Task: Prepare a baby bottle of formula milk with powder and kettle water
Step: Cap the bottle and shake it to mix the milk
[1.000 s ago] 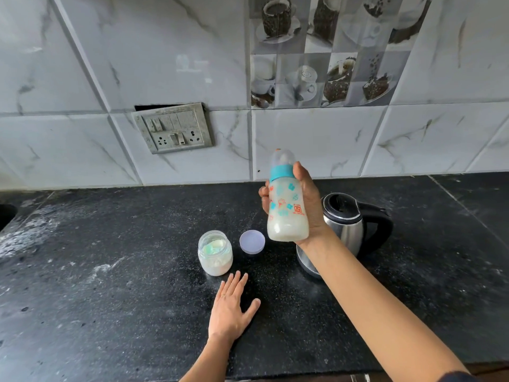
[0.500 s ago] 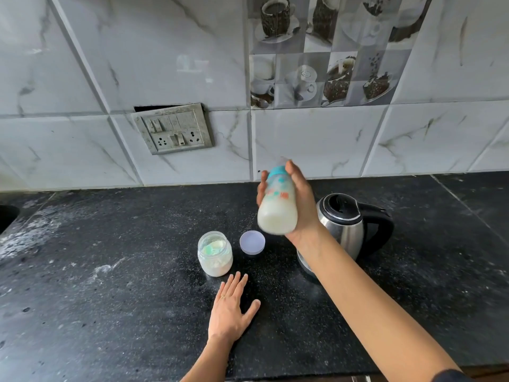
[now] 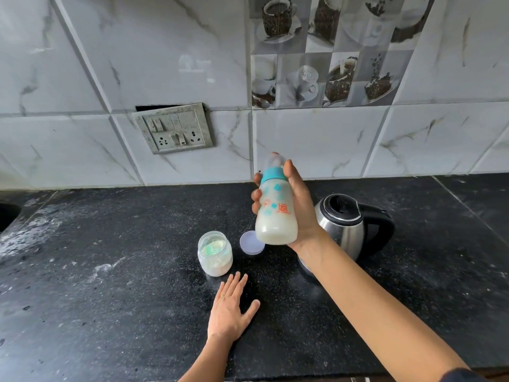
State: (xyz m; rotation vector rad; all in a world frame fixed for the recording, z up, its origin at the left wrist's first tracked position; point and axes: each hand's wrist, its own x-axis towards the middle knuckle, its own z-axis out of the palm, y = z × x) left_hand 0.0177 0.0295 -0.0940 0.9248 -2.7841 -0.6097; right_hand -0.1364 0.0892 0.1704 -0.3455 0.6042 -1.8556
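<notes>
1. The right hand (image 3: 301,213) is wrapped around a see-through plastic baby bottle with a teal collar and little printed shapes (image 3: 275,216). The thumb is up by the collar, the fingertips curl round the far side, and the palm sits against the bottle's right side.
2. The bottle is up in the air, nearly upright with the top leaning a bit left. Milky white liquid fills the bottom part.
3. The left hand (image 3: 230,312) lies flat on the black speckled stone countertop (image 3: 110,285), fingers straight, holding nothing.
4. Just beyond those fingertips, not touching, stands a small clear round jar of white powder (image 3: 214,255) with no lid on and something pale green inside.
5. A pale lilac round lid (image 3: 251,243) lies beside the jar, right under the bottle's base from this angle.
6. A shiny steel kettle with black lid and handle (image 3: 347,230) sits behind the right wrist.
7. White dust is smeared across the counter's left side. A grey switch-and-socket plate (image 3: 176,129) is on the marble-look tiled wall (image 3: 165,64).
</notes>
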